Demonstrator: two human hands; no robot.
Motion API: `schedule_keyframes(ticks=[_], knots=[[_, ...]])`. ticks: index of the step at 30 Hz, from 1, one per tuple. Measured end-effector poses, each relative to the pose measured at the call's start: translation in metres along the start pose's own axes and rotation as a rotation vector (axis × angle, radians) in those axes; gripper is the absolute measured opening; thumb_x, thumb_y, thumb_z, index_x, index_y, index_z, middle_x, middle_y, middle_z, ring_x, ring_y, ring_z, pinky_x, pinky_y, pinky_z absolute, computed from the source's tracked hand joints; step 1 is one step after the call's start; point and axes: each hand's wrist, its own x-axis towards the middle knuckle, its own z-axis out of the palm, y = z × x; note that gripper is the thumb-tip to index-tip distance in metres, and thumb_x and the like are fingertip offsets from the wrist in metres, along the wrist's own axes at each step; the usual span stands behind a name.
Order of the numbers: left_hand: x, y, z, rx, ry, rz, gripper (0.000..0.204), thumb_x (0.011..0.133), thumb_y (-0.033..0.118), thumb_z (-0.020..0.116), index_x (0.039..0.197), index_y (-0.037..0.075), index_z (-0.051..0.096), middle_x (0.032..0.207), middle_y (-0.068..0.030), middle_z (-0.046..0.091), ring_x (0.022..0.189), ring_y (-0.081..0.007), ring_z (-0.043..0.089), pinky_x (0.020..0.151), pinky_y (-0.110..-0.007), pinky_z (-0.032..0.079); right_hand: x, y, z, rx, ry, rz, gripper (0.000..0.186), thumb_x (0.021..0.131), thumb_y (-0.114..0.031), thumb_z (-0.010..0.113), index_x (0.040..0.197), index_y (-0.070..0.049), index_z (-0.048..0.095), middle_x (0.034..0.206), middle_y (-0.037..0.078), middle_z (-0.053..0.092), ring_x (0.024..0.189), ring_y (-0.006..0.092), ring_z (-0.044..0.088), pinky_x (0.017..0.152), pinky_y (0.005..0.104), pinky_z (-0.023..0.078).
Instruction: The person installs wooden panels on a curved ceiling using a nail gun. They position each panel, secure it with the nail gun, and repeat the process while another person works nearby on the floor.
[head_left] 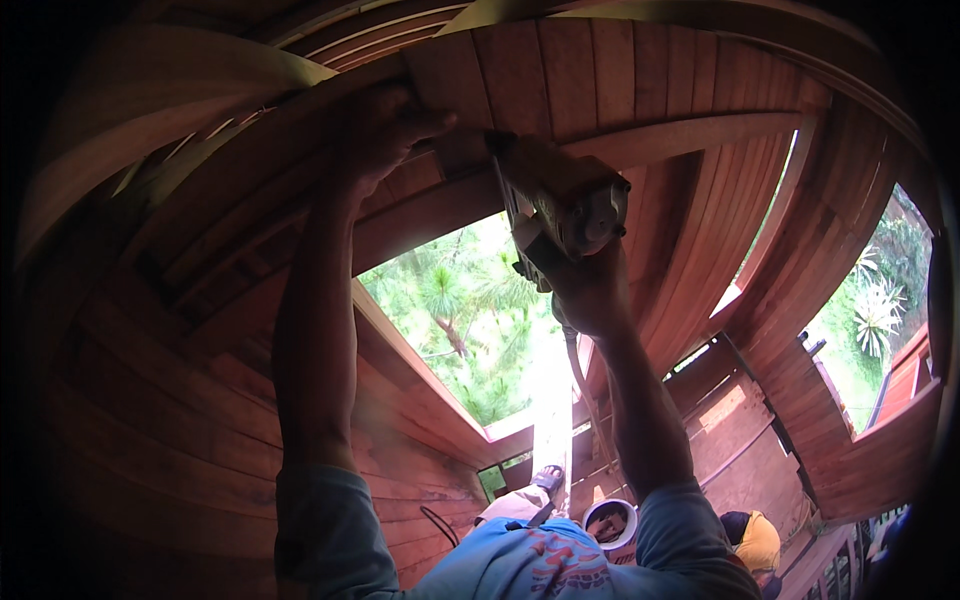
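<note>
My right hand [595, 292] grips a pneumatic nail gun [583, 205], raised in front of me. The gun's nose meets or nearly meets the wooden planks above the window opening; exact contact is unclear. An air hose [580, 368] hangs down from its handle. Up and to the left, my left hand [385, 135] rests against the dark wood, thumb stretched out to the right toward the gun's nose. Shadow partly hides its other fingers, and it appears to be lying on the planks [510, 80] rather than closed round anything.
Below the gun is a window opening [450, 310] with trees outside; another opening [870, 320] lies at right. My foot [548, 478] stands by a bright narrow plank [552, 430]. A white bucket [627, 520] with dark contents sits near a person in yellow [757, 545], lower right.
</note>
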Motion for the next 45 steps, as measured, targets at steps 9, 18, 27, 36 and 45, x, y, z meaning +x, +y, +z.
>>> schedule_keyframes(ticks=[9,18,27,36,45], knots=[[-0.004,0.005,0.001,0.027,0.023,0.014,0.029,0.08,0.024,0.079,0.1,0.006,0.069,0.083,0.001,0.065,0.071,-0.0055,0.057,0.06,-0.024,0.047,-0.004,-0.005,0.012,0.03,-0.058,0.144,0.036,0.084,-0.026,0.077,0.108,-0.002,0.067,0.096,0.01,0.072,0.092,0.0139,0.069,0.078,0.0295,0.053],[-0.005,0.007,0.002,0.039,0.006,0.006,0.031,0.079,0.027,0.08,0.099,0.006,0.069,0.08,0.0025,0.064,0.066,-0.0039,0.054,0.058,-0.023,0.044,-0.003,0.002,0.019,-0.016,-0.003,0.083,0.047,0.084,-0.031,0.076,0.114,-0.001,0.057,0.084,0.005,0.065,0.066,0.0069,0.06,0.052,0.0239,0.047],[-0.008,0.011,0.006,-0.046,0.012,0.062,0.034,0.08,0.026,0.079,0.103,0.003,0.068,0.089,-0.0027,0.069,0.076,-0.0075,0.062,0.066,-0.024,0.05,-0.002,-0.007,0.014,-0.082,-0.058,0.192,0.035,0.081,-0.02,0.078,0.107,0.0,0.066,0.097,0.012,0.073,0.092,0.0155,0.07,0.077,0.0308,0.054],[-0.003,0.007,0.003,-0.013,-0.005,-0.007,0.035,0.08,0.025,0.079,0.105,0.004,0.067,0.091,-0.003,0.069,0.079,-0.0082,0.063,0.069,-0.023,0.051,-0.003,0.001,0.019,0.007,-0.013,0.043,0.042,0.084,-0.029,0.075,0.111,-0.003,0.058,0.081,0.003,0.064,0.066,0.0067,0.06,0.054,0.025,0.047],[-0.006,0.008,0.007,-0.2,-0.034,0.056,0.031,0.081,0.023,0.078,0.104,0.004,0.068,0.091,-0.0031,0.069,0.079,-0.0096,0.063,0.072,-0.025,0.052,0.004,-0.012,0.013,0.05,0.037,0.034,0.032,0.087,-0.021,0.073,0.108,-0.002,0.06,0.087,0.002,0.064,0.071,0.0065,0.059,0.058,0.0244,0.047]])
